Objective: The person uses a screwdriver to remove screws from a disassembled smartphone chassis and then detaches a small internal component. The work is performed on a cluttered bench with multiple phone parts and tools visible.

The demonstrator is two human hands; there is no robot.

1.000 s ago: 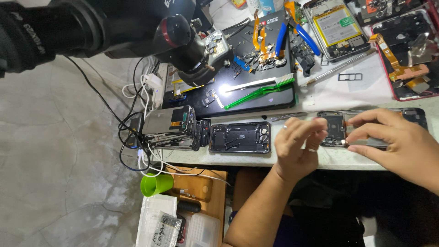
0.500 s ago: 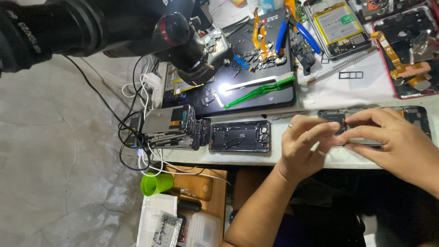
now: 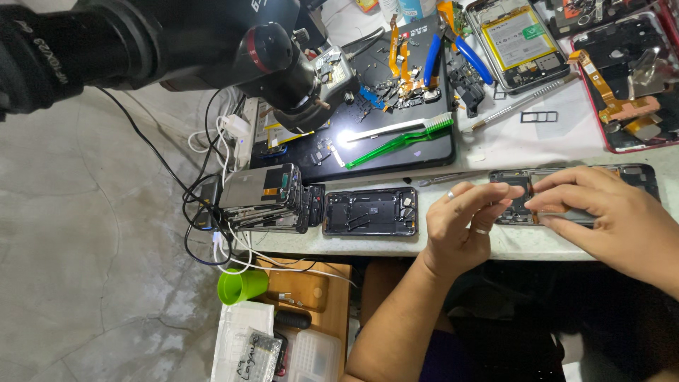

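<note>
L hand (image 3: pixel 463 226) & R hand (image 3: pixel 608 212) curl palm-down, fingertips pinching opened phone frame (image 3: pixel 523 194); long axis runs left-right along table edge (image 3: pixel 396 244).

White workbench (image 3: pixel 544 145), black mat (image 3: pixel 396 152), opened phones (image 3: pixel 370 211)

Green cup (image 3: pixel 241 286), black phone frame (image 3: pixel 370 211)

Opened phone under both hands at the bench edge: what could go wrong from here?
1. The opened phone lies near the table edge; a push from the left hand or right hand might slide it off.
2. The stack of phone frames leans over the corner above tangled cables; a snag could topple it.
3. Loose small parts on the black mat may scatter if bumped.
</note>
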